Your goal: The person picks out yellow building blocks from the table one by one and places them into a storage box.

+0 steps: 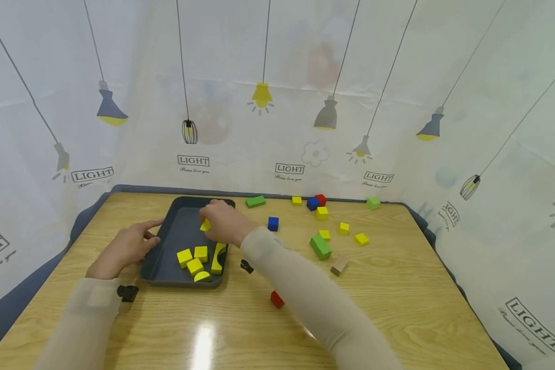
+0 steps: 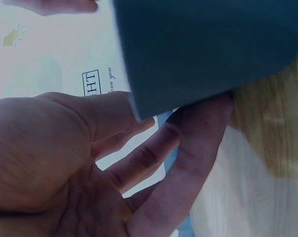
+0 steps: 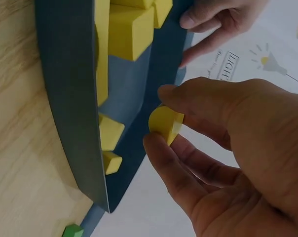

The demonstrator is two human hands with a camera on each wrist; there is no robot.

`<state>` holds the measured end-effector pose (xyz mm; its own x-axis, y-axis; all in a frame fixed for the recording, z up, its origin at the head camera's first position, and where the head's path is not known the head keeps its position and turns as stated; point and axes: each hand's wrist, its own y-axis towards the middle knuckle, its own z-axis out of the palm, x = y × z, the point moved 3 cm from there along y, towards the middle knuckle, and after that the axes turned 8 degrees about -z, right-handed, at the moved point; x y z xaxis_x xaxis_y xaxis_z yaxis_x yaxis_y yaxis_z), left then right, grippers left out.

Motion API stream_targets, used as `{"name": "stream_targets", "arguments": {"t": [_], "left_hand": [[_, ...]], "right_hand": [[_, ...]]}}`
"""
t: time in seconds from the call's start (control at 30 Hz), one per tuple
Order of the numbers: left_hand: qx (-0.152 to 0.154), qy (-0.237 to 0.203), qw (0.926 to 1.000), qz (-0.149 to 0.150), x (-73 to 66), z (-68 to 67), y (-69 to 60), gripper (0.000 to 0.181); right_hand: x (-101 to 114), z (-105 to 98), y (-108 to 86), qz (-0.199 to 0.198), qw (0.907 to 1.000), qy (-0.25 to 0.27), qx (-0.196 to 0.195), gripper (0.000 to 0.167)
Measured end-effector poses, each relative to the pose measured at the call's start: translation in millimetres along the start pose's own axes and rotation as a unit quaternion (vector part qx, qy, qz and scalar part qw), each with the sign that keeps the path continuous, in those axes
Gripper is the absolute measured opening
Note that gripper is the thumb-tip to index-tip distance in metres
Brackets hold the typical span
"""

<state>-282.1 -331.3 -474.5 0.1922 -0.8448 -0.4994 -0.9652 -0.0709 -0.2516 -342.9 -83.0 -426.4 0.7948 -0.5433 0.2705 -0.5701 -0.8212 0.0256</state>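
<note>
Over the far right part of the dark grey tray [image 1: 178, 218], my right hand [image 1: 226, 222] pinches a small yellow block [image 1: 205, 225] between thumb and fingers. The right wrist view shows a curved edge on this block [image 3: 162, 122], held by the right hand [image 3: 238, 143] above the tray [image 3: 72, 113]. My left hand [image 1: 128, 246] touches the outside of the tray's left wall with relaxed fingers. In the left wrist view, the fingers of the left hand [image 2: 114, 158] lie against the tray's side [image 2: 203, 44] and lower edge. Several yellow blocks [image 1: 195, 266] lie in the tray's near part.
Right of the tray on the wooden table [image 1: 351, 308] are several yellow blocks [image 1: 321, 213], green blocks [image 1: 321, 247], blue blocks [image 1: 273, 223] and a brown block [image 1: 339, 265]. A red block [image 1: 277, 299] lies beside my right sleeve. A printed curtain [image 1: 240, 154] stands behind.
</note>
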Motion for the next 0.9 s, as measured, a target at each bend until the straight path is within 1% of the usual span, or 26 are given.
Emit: {"name": "stream_targets", "arguments": {"t": [0.07,0.23,0.37,0.47,0.57,0.7,0.83,0.9], "left_hand": [[-0.001,0.000,1.0000,0.000,-0.5,-0.3,-0.5,0.066],[0.001,-0.005,1.0000,0.002,-0.2,0.2,-0.8,0.066],[0.001,-0.006,1.0000,0.004,-1.0,-0.3,-1.0,0.066],[0.002,-0.004,1.0000,0.000,-2.1,-0.5,-0.1,0.066],[0.006,-0.004,1.0000,-0.007,-3.2,-0.1,0.4,0.067],[0.007,-0.005,0.9999,-0.010,-3.2,0.0,0.3,0.066],[0.003,-0.005,1.0000,-0.005,-1.8,-0.5,-0.3,0.066],[0.003,-0.005,1.0000,-0.008,-0.7,-0.4,-0.3,0.066]], "right_hand": [[3.3,5.8,5.5,-0.003,0.9999,-0.007,0.012,0.034],[8.6,19.1,15.0,0.002,0.9986,-0.031,0.044,0.037],[12.8,21.5,18.0,0.000,0.9978,-0.040,0.053,0.037],[15.3,21.5,19.0,-0.001,0.9976,-0.039,0.058,0.037],[16.5,22.4,18.7,0.007,0.9971,-0.033,0.068,0.036],[16.1,24.8,18.4,0.022,0.9958,-0.022,0.086,0.036],[15.2,26.9,19.4,0.023,0.9945,-0.019,0.100,0.036],[14.8,27.4,20.3,0.020,0.9943,-0.019,0.103,0.036]]}}
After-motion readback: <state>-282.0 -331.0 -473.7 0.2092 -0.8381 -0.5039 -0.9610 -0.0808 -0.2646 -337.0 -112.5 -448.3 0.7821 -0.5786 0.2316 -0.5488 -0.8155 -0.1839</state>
